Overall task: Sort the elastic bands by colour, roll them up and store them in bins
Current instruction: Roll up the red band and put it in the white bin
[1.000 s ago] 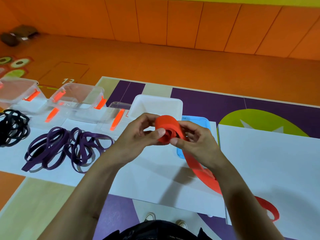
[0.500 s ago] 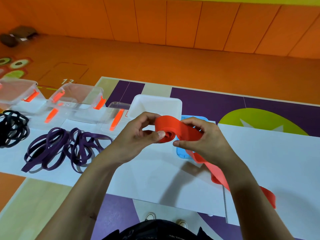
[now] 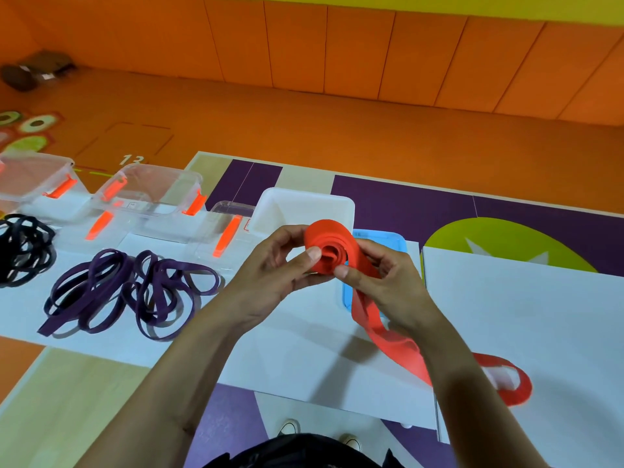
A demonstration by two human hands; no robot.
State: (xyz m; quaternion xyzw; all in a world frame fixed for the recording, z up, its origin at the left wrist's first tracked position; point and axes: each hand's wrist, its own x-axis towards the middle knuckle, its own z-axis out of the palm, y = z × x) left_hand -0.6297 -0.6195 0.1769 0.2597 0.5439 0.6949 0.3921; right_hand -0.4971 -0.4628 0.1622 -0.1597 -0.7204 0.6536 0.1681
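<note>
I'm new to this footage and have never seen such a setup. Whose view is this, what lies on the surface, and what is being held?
No machine here: these are a person's two bare hands, filmed by a camera worn on their head, looking forward and down. The left hand and right hand pinch a red elastic band, partly wound into a roll; its loose tail trails onto the white sheet. To the left lie purple bands and black bands. Behind stand clear bins, a white bin and a flat blue tray.

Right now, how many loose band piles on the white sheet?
2: black pile at the far-left edge, cut off by the frame; purple pile just right of it. More may lie off-frame.
</note>
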